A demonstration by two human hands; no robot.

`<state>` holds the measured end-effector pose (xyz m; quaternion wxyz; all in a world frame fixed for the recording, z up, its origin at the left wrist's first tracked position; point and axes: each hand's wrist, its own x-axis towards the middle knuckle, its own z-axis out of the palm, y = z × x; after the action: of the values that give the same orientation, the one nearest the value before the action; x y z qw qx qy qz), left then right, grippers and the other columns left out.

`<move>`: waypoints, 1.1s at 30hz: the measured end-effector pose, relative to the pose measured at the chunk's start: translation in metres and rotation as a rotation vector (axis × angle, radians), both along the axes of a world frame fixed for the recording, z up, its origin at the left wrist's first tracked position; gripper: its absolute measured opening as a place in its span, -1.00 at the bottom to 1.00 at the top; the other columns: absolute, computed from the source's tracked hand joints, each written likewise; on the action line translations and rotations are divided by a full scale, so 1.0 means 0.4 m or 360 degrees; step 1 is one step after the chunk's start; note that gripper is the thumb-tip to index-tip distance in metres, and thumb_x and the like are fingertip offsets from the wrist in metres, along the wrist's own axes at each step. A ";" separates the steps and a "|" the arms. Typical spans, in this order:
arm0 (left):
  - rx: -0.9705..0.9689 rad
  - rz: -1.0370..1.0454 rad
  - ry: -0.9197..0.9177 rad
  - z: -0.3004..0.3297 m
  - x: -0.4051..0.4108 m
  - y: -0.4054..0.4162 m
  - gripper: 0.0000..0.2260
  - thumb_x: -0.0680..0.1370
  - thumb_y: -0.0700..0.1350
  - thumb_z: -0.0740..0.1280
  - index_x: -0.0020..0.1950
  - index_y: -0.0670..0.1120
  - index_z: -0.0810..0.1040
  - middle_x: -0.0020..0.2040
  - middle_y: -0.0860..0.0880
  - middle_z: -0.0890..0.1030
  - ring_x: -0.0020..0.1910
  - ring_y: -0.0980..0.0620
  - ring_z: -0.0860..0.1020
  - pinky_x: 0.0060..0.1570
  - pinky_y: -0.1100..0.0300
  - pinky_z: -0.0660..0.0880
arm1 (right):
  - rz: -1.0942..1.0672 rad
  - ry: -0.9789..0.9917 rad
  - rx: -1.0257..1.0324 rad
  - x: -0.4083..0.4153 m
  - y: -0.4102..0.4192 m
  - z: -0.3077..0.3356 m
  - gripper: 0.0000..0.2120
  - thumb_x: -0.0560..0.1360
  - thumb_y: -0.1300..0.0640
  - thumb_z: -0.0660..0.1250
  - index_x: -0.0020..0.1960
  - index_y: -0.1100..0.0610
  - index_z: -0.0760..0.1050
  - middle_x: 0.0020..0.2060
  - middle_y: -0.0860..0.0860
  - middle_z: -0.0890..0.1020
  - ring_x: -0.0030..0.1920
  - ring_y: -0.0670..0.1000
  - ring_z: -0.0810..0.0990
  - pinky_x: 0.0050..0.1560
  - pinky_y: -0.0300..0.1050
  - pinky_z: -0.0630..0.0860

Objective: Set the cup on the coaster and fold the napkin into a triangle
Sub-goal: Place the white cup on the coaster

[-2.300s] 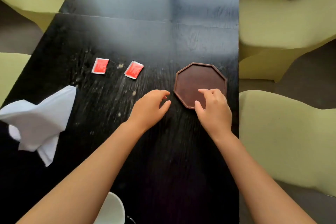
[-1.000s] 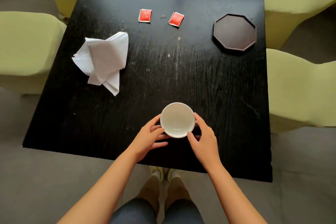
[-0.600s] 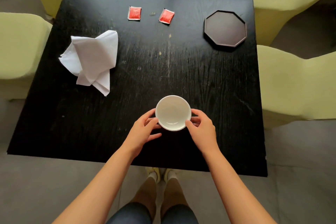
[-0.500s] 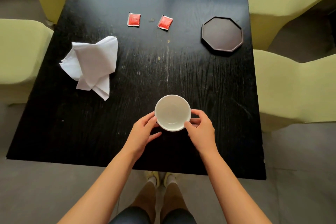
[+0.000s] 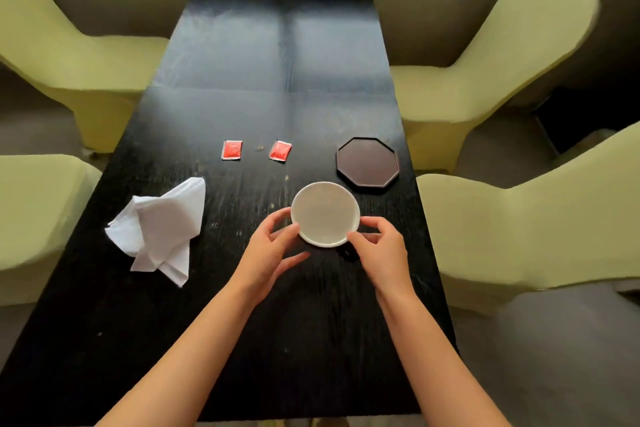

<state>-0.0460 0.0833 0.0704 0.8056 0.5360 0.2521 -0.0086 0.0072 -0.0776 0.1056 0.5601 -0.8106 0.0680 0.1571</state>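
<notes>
Gripping the white cup [image 5: 325,214] between left hand [image 5: 268,251] and right hand [image 5: 382,251], it is held just short of the coaster [image 5: 367,162]; it should be lowered level, centred inside the raised rim.

Place: a café or restaurant seating area
Table [image 5: 284,80]: long, black wood grain, scuffed
Chairs [image 5: 485,87]: moulded yellow-green seats along both long edges
Sachets [image 5: 232,150]: two red packets near the surface's middle
Floor [image 5: 554,357]: grey

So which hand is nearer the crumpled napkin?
Left. The left hand sits just right of the napkin; the right hand is beyond the cup both hold.
</notes>
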 end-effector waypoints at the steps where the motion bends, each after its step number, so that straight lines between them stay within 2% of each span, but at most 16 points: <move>1: 0.0033 -0.0003 -0.0008 0.016 0.032 0.000 -0.73 0.54 -0.15 0.31 0.23 0.03 0.47 0.04 -0.07 0.65 0.09 -0.04 0.61 0.00 -0.02 0.58 | -0.0010 0.0003 0.0024 0.027 -0.005 0.010 -0.77 0.45 0.15 0.37 0.09 -0.02 0.49 -0.12 0.03 0.64 -0.03 0.01 0.62 0.00 -0.05 0.57; 4: 0.0092 -0.0060 -0.0026 0.049 0.138 -0.003 -0.75 0.57 -0.15 0.28 0.24 0.00 0.47 0.01 -0.06 0.64 0.06 -0.02 0.60 0.02 -0.02 0.57 | 0.0009 0.0020 0.0074 0.122 -0.029 0.023 -0.65 0.49 0.11 0.34 0.26 0.01 0.47 -0.05 0.06 0.64 -0.01 0.01 0.62 0.06 0.03 0.59; 6: 0.0123 -0.0101 -0.0043 0.056 0.212 -0.009 -0.79 0.57 -0.15 0.26 0.19 0.02 0.49 0.01 -0.07 0.63 0.04 -0.02 0.60 -0.01 0.01 0.57 | 0.0039 0.0034 0.0137 0.192 -0.048 0.020 -0.66 0.48 0.13 0.35 0.26 0.05 0.49 -0.05 0.06 0.66 -0.05 0.01 0.65 0.05 0.05 0.60; 9: 0.0120 -0.0096 -0.0049 0.044 0.315 -0.028 -0.83 0.58 -0.16 0.24 0.09 0.07 0.53 -0.06 -0.03 0.65 -0.08 0.03 0.63 -0.17 0.15 0.60 | 0.0101 0.0020 0.0120 0.310 -0.082 0.001 -0.74 0.47 0.15 0.37 0.16 0.12 0.57 -0.03 0.06 0.67 0.01 0.02 0.63 0.07 0.02 0.59; 11: 0.0091 -0.0100 -0.0023 0.021 0.374 -0.044 -0.82 0.59 -0.14 0.23 0.10 0.07 0.55 -0.11 0.03 0.67 -0.14 0.08 0.65 -0.20 0.18 0.59 | 0.0108 0.0057 0.0159 0.385 -0.103 -0.016 -0.85 0.45 0.16 0.39 0.02 0.10 0.61 -0.07 0.05 0.68 0.01 0.02 0.64 -0.08 -0.09 0.62; 13: 0.0056 -0.0147 0.0003 -0.007 0.427 -0.058 -0.81 0.59 -0.11 0.23 0.13 0.08 0.57 -0.10 0.06 0.69 -0.12 0.08 0.66 -0.17 0.18 0.58 | 0.0073 0.0105 0.0272 0.451 -0.119 -0.037 -0.94 0.44 0.21 0.41 -0.10 0.09 0.59 -0.15 0.06 0.67 -0.04 0.03 0.66 -0.24 -0.21 0.62; 15: 0.0033 -0.0167 0.0023 -0.038 0.477 -0.069 -0.81 0.59 -0.10 0.24 0.10 0.10 0.59 -0.06 0.05 0.70 -0.08 0.05 0.66 -0.19 0.18 0.59 | 0.0062 0.0146 0.0336 0.506 -0.128 -0.062 -0.88 0.45 0.26 0.39 -0.04 0.12 0.55 -0.17 0.05 0.66 -0.11 0.00 0.67 -0.28 -0.23 0.63; 17: 0.0053 -0.0160 0.0038 -0.065 0.527 -0.075 -0.80 0.59 -0.11 0.25 0.13 0.10 0.59 -0.01 0.04 0.69 -0.04 0.05 0.66 -0.20 0.17 0.59 | 0.0089 0.0185 0.0362 0.554 -0.130 -0.091 -0.73 0.46 0.32 0.34 0.12 0.10 0.51 -0.18 0.04 0.65 -0.21 -0.06 0.66 -0.27 -0.20 0.64; 19: 0.0081 -0.0113 0.0061 -0.094 0.580 -0.079 -0.78 0.58 -0.12 0.26 0.18 0.08 0.56 -0.02 0.05 0.69 -0.06 0.08 0.65 -0.20 0.15 0.60 | 0.0104 0.0183 0.0349 0.601 -0.126 -0.122 -0.68 0.46 0.37 0.31 0.19 0.15 0.51 -0.20 0.05 0.65 -0.27 -0.09 0.66 -0.28 -0.21 0.63; 23: 0.0139 0.0035 0.0107 -0.153 0.681 -0.087 -0.80 0.56 -0.12 0.29 0.16 0.02 0.57 -0.11 0.05 0.68 -0.17 0.13 0.64 -0.15 0.16 0.61 | 0.0014 0.0102 0.0345 0.685 -0.115 -0.189 -0.67 0.44 0.37 0.30 0.18 0.17 0.54 -0.19 0.10 0.67 -0.21 -0.01 0.66 -0.32 -0.25 0.59; 27: 0.0200 0.0169 0.0126 -0.206 0.747 -0.085 -0.86 0.54 -0.14 0.33 0.07 0.01 0.61 -0.11 0.01 0.67 -0.19 0.14 0.64 -0.33 0.28 0.57 | -0.0072 0.0065 0.0330 0.736 -0.097 -0.254 -0.67 0.42 0.38 0.32 0.13 0.15 0.56 -0.26 0.06 0.66 -0.24 -0.02 0.65 -0.33 -0.27 0.58; 30: 0.0234 0.0200 0.0158 -0.242 0.763 -0.078 -0.85 0.53 -0.14 0.34 0.07 -0.02 0.63 -0.11 0.00 0.69 -0.19 0.12 0.66 -0.32 0.28 0.57 | -0.0110 0.0063 0.0317 0.745 -0.085 -0.292 -0.68 0.40 0.38 0.34 0.09 0.10 0.57 -0.31 0.00 0.66 -0.30 -0.08 0.65 -0.34 -0.29 0.57; 33: 0.0225 0.0212 0.0171 -0.272 0.767 -0.074 -0.88 0.52 -0.15 0.35 -0.04 0.04 0.65 -0.16 0.04 0.71 -0.18 0.11 0.67 -0.32 0.28 0.57 | -0.0137 0.0074 0.0302 0.744 -0.082 -0.323 -0.68 0.39 0.36 0.36 0.09 0.09 0.58 -0.29 0.01 0.67 -0.25 -0.05 0.68 -0.29 -0.23 0.60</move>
<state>0.2607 0.0537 -0.0384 0.7499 0.5723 0.3301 0.0339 0.3046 -0.1103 -0.0237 0.6388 -0.7463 0.1006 0.1573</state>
